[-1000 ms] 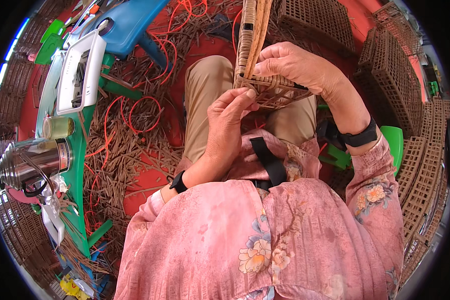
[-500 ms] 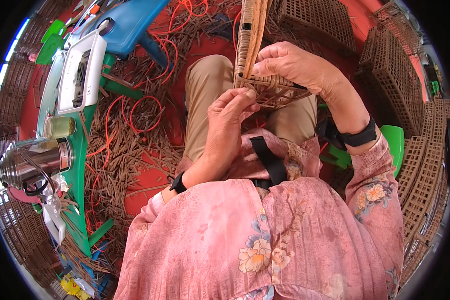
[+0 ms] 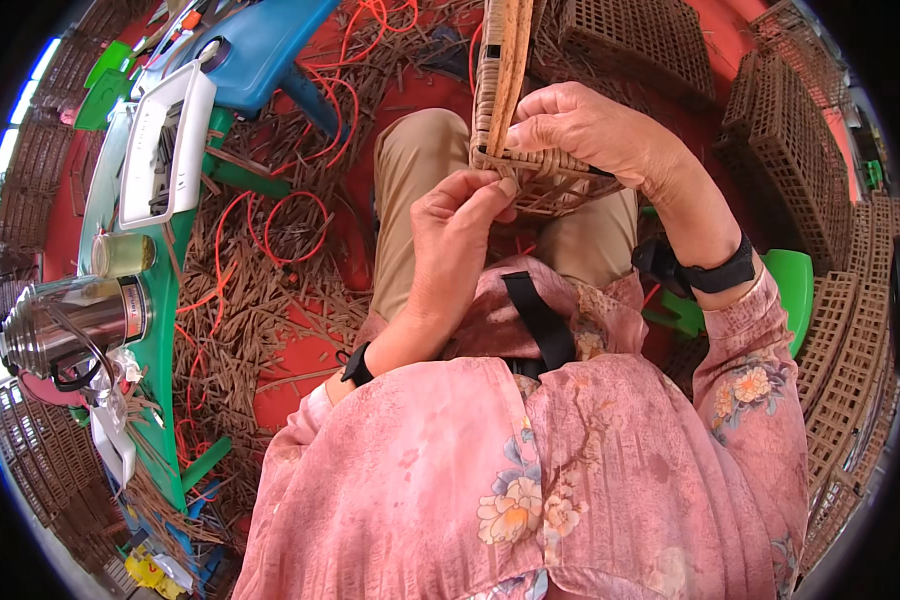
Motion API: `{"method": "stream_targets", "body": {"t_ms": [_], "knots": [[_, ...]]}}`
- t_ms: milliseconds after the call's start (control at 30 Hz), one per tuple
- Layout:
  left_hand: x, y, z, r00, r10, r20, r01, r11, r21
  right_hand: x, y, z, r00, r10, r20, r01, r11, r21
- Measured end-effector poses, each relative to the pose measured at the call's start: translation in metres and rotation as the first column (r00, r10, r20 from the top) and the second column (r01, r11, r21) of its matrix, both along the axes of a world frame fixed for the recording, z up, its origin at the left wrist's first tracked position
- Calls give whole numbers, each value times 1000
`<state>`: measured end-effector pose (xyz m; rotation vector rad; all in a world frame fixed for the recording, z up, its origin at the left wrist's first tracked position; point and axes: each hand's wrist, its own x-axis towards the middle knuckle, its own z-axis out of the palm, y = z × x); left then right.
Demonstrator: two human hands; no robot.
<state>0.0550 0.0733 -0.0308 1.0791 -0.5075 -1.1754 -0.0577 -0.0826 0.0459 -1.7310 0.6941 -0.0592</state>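
A brown woven basket (image 3: 558, 196) with a wrapped rim and open lattice sides rests above my knees, one corner pointing toward me. My left hand (image 3: 450, 235) is closed in a pinch at that corner, thumb and forefinger against the weave just below the rim. Any strand end between these fingertips is too small to make out. Across the near rim lies my right hand (image 3: 595, 138), its thumb and fingers closed on the edge; part of its grip is hidden behind the rim. A lighter flat band (image 3: 510, 70) runs along the basket's left side.
To the left, a green table (image 3: 160, 350) carries a white tray (image 3: 192, 150), a glass jar (image 3: 120, 255) and a metal kettle (image 3: 80, 320). A blue stool (image 3: 270, 50) stands beyond. Cut strips (image 3: 260, 290) and an orange hose litter the red floor. Lattice baskets (image 3: 795, 150) stack at right.
My left fingertips have shifted very slightly at the basket's corner. The right hand and the basket stay nearly where they were.
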Motion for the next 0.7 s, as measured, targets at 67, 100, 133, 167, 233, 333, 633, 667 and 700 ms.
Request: {"method": "stream_targets", "body": {"t_ms": [67,100,133,167,233,333,633,667,700], "knots": [[-6,-2,-10,992,80,99,-74,995,-65,-1,-1,-2,1000,-8,-14,9,1000,17],[-8,-3,-14,968,165,189,-141,980,-138,-1,-2,-4,1000,-5,0,5,1000,6],[-7,-3,-17,968,163,191,-138,981,-137,-1,-2,-6,1000,-2,14,2,1000,-4],[-5,-4,-16,908,207,365,-157,974,-161,-1,-2,-5,1000,-2,17,2,1000,-3],[-2,-4,-15,814,245,527,-170,967,-187,-1,-1,-3,1000,-6,23,6,999,35],[0,-5,-12,658,304,689,-165,951,-262,0,-1,-4,1000,-27,6,27,999,44],[-3,-14,-6,415,425,804,-203,905,-373,1,-7,-9,999,-32,40,28,994,102],[-3,-13,-6,458,396,796,-209,918,-336,0,-6,-9,999,-33,41,29,995,100],[-3,-12,-5,499,366,785,-213,930,-299,0,-5,-8,997,-35,66,26,989,144]]}}
